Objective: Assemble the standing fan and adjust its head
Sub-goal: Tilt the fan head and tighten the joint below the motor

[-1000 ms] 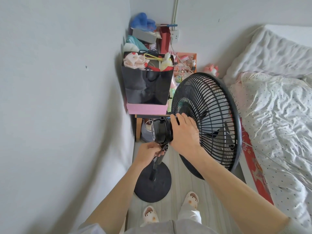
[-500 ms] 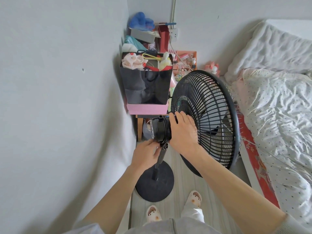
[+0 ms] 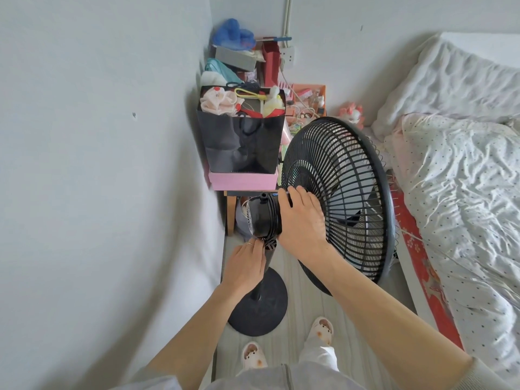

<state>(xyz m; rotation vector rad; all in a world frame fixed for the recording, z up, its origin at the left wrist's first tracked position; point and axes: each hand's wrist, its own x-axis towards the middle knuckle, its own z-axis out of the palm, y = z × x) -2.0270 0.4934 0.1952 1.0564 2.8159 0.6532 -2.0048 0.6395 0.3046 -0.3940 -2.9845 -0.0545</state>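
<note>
– Since a second ago your left hand (image 3: pixel 247 266) has turned over, back of the hand up now, and its fingers have closed on the ribbed knob (image 3: pixel 270 245) just under the motor (image 3: pixel 260 218). Your right hand (image 3: pixel 305 220) has hardly shifted.

– So where am I in the job?

– Past the building, by the look of it. The fan stands whole on its round base (image 3: pixel 261 313) on the floor, between the wall and the bed (image 3: pixel 450 206), with the pole (image 3: pixel 259 291) upright and the cage (image 3: pixel 346 170) on. You're at the head adjustment (how far it is tilted I can't judge from above).

– And my grip?

– Left fingers curl onto the knob. Your thumb is hidden, so I can't tell how hard you pinch. The right hand lies nearly flat, fingers straight against the back of the cage where it meets the motor. It steadies rather than clamps.

– Next?

– My guess: if that knob is a lock, slacken it with the left while the right carries the head's weight. Tip the cage to the angle you want, then tighten before letting go. Mind the black bag (image 3: pixel 242 147) on the pink box (image 3: pixel 243 181) just behind the cage, and keep your fingertips out of the bars.
</note>
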